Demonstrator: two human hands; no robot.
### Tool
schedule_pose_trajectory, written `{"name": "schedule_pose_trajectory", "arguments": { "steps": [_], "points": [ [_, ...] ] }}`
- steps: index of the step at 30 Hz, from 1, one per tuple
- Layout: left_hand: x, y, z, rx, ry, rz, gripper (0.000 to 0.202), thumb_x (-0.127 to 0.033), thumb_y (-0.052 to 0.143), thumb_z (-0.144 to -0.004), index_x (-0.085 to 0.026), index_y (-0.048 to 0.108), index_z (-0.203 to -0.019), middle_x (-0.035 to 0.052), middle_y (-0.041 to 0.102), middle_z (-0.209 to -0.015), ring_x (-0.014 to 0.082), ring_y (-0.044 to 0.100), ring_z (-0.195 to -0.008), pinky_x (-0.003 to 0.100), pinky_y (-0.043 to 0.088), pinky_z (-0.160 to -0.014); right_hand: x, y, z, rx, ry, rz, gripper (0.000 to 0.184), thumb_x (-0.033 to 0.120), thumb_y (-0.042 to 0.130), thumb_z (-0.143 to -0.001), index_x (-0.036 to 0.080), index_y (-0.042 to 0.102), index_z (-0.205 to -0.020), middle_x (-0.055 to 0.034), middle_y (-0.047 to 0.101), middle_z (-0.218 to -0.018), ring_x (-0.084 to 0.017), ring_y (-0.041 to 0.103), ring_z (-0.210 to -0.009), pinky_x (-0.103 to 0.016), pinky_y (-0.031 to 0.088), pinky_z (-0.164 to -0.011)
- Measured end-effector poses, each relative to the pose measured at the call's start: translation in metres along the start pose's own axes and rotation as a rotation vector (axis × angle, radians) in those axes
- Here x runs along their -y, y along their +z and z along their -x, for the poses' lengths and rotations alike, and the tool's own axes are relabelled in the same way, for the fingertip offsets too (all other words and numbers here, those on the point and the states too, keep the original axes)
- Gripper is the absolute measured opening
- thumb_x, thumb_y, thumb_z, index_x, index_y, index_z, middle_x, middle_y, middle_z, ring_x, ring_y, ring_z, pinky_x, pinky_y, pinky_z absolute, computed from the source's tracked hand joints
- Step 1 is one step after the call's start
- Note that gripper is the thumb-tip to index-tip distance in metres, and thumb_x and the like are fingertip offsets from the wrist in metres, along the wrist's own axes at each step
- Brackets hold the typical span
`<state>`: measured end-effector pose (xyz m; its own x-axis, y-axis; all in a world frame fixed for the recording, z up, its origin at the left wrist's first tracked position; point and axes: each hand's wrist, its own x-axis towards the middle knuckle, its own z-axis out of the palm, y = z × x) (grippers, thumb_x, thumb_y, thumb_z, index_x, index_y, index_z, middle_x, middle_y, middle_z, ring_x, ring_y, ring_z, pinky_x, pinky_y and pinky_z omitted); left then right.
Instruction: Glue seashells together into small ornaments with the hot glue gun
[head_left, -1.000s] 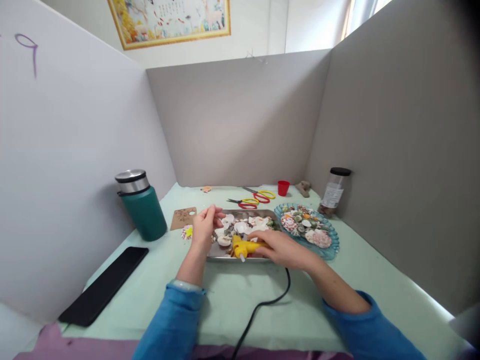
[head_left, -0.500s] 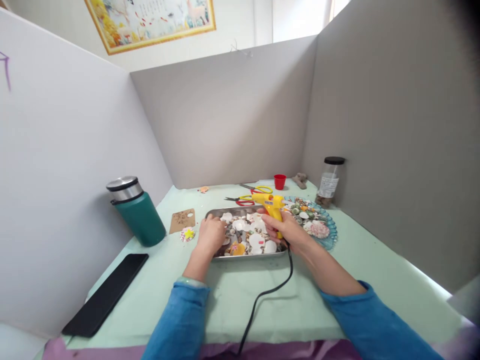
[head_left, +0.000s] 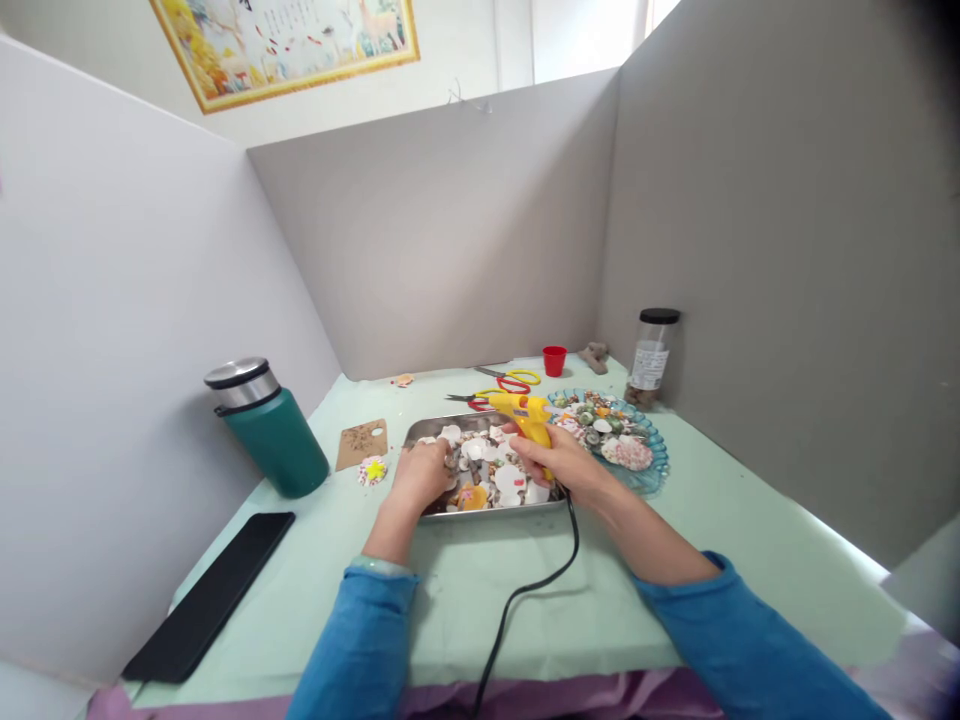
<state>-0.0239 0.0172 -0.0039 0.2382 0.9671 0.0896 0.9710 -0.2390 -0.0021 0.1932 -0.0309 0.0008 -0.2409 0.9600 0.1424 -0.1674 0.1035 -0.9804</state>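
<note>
My right hand [head_left: 551,458] is wrapped round the handle of a yellow glue gun [head_left: 525,410], held over the right side of a metal tray [head_left: 517,510]. Its nozzle points right, towards a blue glass plate [head_left: 660,460] heaped with shells. A black cord hangs from the handle. White, orange and small brown seashells [head_left: 474,450] fill the tray. My left hand [head_left: 421,474] reaches over the tray's left edge, fingers bent down among the shells; whatever its fingertips hold is hidden.
A green bottle [head_left: 285,440] and a black flat case [head_left: 214,595] are at left. Near the tray lie a brown card [head_left: 361,443] and a flower-like ornament [head_left: 373,470]. Scissors [head_left: 514,380], a red cup [head_left: 554,361] and a lidded jar [head_left: 649,360] stand farther back. Grey panels [head_left: 442,250] enclose the table.
The glue gun and my right hand have shifted slightly left, away from the shell plate. My left hand stays in the tray's left part. The whole view has turned slightly.
</note>
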Motion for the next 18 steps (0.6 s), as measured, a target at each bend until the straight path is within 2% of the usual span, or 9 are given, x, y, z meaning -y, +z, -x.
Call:
{"name": "schedule_pose_trajectory", "arguments": {
  "steps": [4,7,12,14,18],
  "points": [
    [-0.0006,0.0007,0.0000,0.000,0.026,-0.016,0.028,-0.018,0.055,-0.071,-0.022,0.066,-0.097,0.0109,0.069,-0.095,0.0255,0.060,-0.096,0.032,0.041,-0.078,0.0007,0.0012,0.0012,0.010,-0.010,0.020,0.046,0.042,0.066,-0.073,0.015,0.054,-0.108,0.0104,0.039,-0.046,-0.006,0.032,-0.040,-0.019,0.027,-0.038],
    [0.0004,0.0008,0.0003,-0.049,0.027,0.028,0.021,-0.020,0.055,-0.073,-0.020,0.066,-0.090,0.0110,0.068,-0.095,0.0248,0.060,-0.094,0.031,0.041,-0.077,0.0001,0.0011,0.0011,0.012,-0.018,0.032,0.045,0.043,0.066,-0.073,0.016,0.054,-0.106,0.0104,0.039,-0.046,-0.006,0.031,-0.039,-0.019,0.026,-0.038],
    [0.0059,0.0011,-0.0002,-0.168,0.039,0.213,0.025,-0.020,0.051,-0.078,-0.020,0.064,-0.100,0.0079,0.069,-0.094,0.0203,0.062,-0.086,0.027,0.041,-0.073,-0.0011,0.0000,0.0004,0.006,-0.017,0.046,0.043,0.042,0.064,-0.075,0.016,0.053,-0.107,0.0100,0.039,-0.046,-0.006,0.031,-0.039,-0.020,0.026,-0.038],
    [0.0070,0.0007,0.0000,-0.162,0.049,0.254,0.027,-0.019,0.053,-0.077,-0.021,0.065,-0.101,0.0062,0.070,-0.094,0.0191,0.062,-0.085,0.026,0.041,-0.074,-0.0020,-0.0003,0.0000,0.006,-0.014,0.050,0.043,0.042,0.064,-0.076,0.015,0.053,-0.108,0.0098,0.039,-0.046,-0.006,0.031,-0.040,-0.021,0.026,-0.039],
    [0.0056,-0.0011,0.0018,-0.070,0.105,0.341,0.037,-0.016,0.056,-0.073,-0.024,0.065,-0.108,0.0025,0.071,-0.091,0.0164,0.062,-0.079,0.023,0.042,-0.072,-0.0042,-0.0009,-0.0005,0.004,-0.016,0.043,0.044,0.042,0.064,-0.076,0.015,0.053,-0.109,0.0094,0.040,-0.047,-0.006,0.031,-0.040,-0.021,0.026,-0.039]
  ]
}}
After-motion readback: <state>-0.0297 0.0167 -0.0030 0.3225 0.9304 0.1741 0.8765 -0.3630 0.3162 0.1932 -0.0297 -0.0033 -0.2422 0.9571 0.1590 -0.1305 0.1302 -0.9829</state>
